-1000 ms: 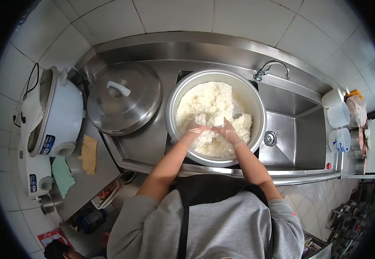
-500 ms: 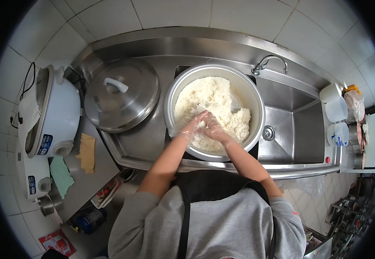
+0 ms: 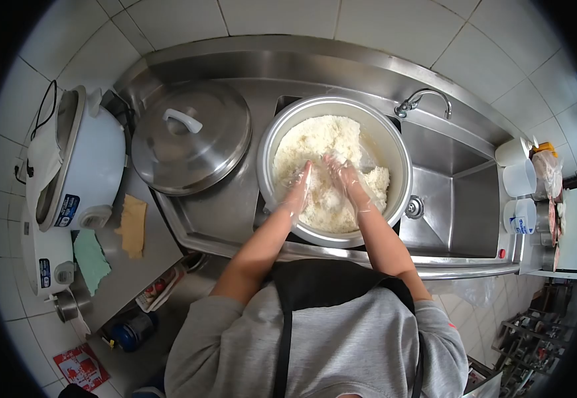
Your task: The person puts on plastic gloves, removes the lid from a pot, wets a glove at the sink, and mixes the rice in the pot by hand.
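Left hand (image 3: 299, 184): fingers stretched forward, thumb edge towards the other hand, inside a loose clear glove (image 3: 295, 211).
Right hand (image 3: 343, 175): fingers extended and slightly spread, leaning inward towards the left.
Gap: the hands are apart, palms roughly facing, with rice visible between them; whether either one touches it, I cannot tell.
Forearms (image 3: 256, 247): both reach forward from the body and converge towards the hands, crossing the near rim of the pot.
Rice (image 3: 325, 132): beneath and around the hands, heaped beyond them, a clump just right of the right hand.
Pot (image 3: 333, 101): encircles both hands.
Lid (image 3: 192, 149): left of the left hand, handle up.
Sink (image 3: 464, 215): right of the right hand, outside the pot.
Tap (image 3: 405, 107): beyond the right hand, to its right.
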`<state>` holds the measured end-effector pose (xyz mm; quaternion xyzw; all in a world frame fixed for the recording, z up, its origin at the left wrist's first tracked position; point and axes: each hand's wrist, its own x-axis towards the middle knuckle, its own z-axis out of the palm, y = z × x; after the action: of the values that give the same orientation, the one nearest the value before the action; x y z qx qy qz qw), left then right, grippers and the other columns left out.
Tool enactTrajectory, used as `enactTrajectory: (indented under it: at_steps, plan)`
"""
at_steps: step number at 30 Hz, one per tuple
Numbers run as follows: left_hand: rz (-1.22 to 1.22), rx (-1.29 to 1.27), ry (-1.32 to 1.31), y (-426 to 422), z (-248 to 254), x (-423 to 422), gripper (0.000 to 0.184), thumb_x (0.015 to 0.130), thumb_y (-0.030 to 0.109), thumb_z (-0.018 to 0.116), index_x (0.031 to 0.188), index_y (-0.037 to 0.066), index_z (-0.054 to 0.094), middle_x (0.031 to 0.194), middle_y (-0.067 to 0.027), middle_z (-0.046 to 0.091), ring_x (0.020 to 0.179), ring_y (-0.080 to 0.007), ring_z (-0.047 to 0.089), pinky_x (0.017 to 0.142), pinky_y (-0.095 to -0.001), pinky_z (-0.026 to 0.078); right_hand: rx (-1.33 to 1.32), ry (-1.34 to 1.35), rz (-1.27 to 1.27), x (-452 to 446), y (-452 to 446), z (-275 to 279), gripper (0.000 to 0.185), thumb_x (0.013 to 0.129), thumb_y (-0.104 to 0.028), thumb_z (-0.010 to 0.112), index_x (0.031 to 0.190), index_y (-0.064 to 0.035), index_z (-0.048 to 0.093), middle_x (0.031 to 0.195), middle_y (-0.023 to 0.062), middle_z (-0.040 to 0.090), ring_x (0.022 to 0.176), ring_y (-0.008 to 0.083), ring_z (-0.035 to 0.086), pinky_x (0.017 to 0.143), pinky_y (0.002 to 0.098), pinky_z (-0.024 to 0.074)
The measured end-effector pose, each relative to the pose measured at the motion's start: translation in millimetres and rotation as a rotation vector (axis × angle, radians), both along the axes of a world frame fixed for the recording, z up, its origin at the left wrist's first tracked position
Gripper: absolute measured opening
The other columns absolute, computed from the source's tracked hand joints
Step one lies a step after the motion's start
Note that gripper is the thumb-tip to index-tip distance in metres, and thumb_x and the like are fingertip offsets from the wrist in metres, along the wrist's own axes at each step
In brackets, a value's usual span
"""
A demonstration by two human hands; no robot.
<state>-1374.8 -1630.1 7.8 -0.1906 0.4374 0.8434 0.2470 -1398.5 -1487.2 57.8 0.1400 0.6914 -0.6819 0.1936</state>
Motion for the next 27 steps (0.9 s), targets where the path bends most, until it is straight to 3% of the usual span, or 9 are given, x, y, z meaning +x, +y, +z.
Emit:
enactTrajectory:
  at_steps: [4,7,10,13,18,20,23,24,27]
  plan:
    - [0.013,-0.45,0.08,-16,-38,-11,0.067,0.078,0.049,0.055,0.126,0.003,0.043,0.12,-0.0145,0.053,0.111,-0.0226,0.05,0.093,-0.0334,0.037,0.225,0.185,0.145,-19,7,-12,0.044,0.079,-0.031,0.059,0.108,0.0028,0.056,0.106,0.0166,0.058,0.092,0.0216,0.054,0.073,0.0304,0.0456]
    - [-0.176,-0.819,0.43,-26,-49,-15,0.071,0.072,0.04,0.066,0.127,0.002,0.042,0.111,-0.0153,0.057,0.097,-0.0266,0.056,0.086,-0.0329,0.043,0.456,0.387,0.351,-30,17,-11,0.031,0.073,-0.022,0.053,0.094,-0.0013,0.063,0.096,0.0179,0.06,0.084,0.0258,0.055,0.073,0.0339,0.0445]
    - [-0.525,-1.224,0.335,-19,-12,9,0.079,0.066,0.036,0.07,0.126,-0.004,0.039,0.111,-0.0183,0.056,0.1,-0.0256,0.055,0.087,-0.0291,0.042,0.5,0.481,0.405,-43,24,-28,0.026,0.076,-0.021,0.05,0.088,-0.0038,0.064,0.083,0.0127,0.063,0.078,0.0278,0.059,0.073,0.0348,0.0454]
    - [-0.527,-1.273,0.349,2,-5,38,0.081,0.063,0.035,0.072,0.126,-0.005,0.04,0.113,-0.0164,0.055,0.101,-0.0246,0.054,0.088,-0.0284,0.041,0.954,0.511,0.67,-50,26,-82,0.035,0.075,-0.032,0.057,0.092,-0.0017,0.064,0.087,0.0197,0.063,0.077,0.0318,0.058,0.072,0.0363,0.0455]
    - [-0.386,-0.6,0.417,10,-89,27,0.091,0.064,0.047,0.069,0.132,-0.001,0.031,0.123,-0.0187,0.049,0.115,-0.0298,0.045,0.101,-0.0324,0.029,0.273,-0.043,0.569,-12,41,-31,0.031,0.08,-0.032,0.059,0.1,-0.0091,0.066,0.101,0.0122,0.063,0.088,0.0218,0.059,0.074,0.0318,0.0463]
    - [-0.279,-0.289,0.013,19,2,31,0.067,0.079,0.039,0.061,0.129,0.002,0.037,0.125,-0.0136,0.046,0.11,-0.0218,0.048,0.091,-0.0349,0.041,-0.106,-0.239,0.485,-5,50,-54,0.033,0.08,-0.033,0.059,0.103,-0.0091,0.065,0.105,0.0114,0.062,0.094,0.0223,0.057,0.078,0.0324,0.0457]
    - [-0.3,-0.035,-0.084,18,20,27,0.064,0.081,0.039,0.059,0.129,0.003,0.038,0.125,-0.0123,0.046,0.11,-0.0216,0.047,0.091,-0.0347,0.041,-0.189,-0.246,0.594,-7,55,-75,0.033,0.079,-0.032,0.06,0.102,-0.0087,0.066,0.111,0.0109,0.06,0.104,0.0248,0.053,0.089,0.0365,0.0397]
    - [-0.302,0.017,-0.086,20,11,21,0.063,0.081,0.039,0.058,0.129,0.004,0.038,0.126,-0.0119,0.046,0.111,-0.0215,0.047,0.091,-0.0346,0.041,0.119,-0.145,0.682,-1,47,-49,0.034,0.078,-0.032,0.06,0.103,-0.0095,0.066,0.115,0.0114,0.058,0.116,0.0268,0.043,0.1,0.0378,0.0292]
    - [-0.29,0.1,-0.072,23,-24,6,0.06,0.083,0.038,0.057,0.129,0.005,0.039,0.126,-0.0107,0.046,0.111,-0.0213,0.047,0.091,-0.0343,0.041,0.261,0.165,0.672,3,41,-57,0.045,0.072,-0.026,0.067,0.106,0.0026,0.061,0.117,0.0167,0.055,0.111,0.0234,0.048,0.095,0.0313,0.0353]
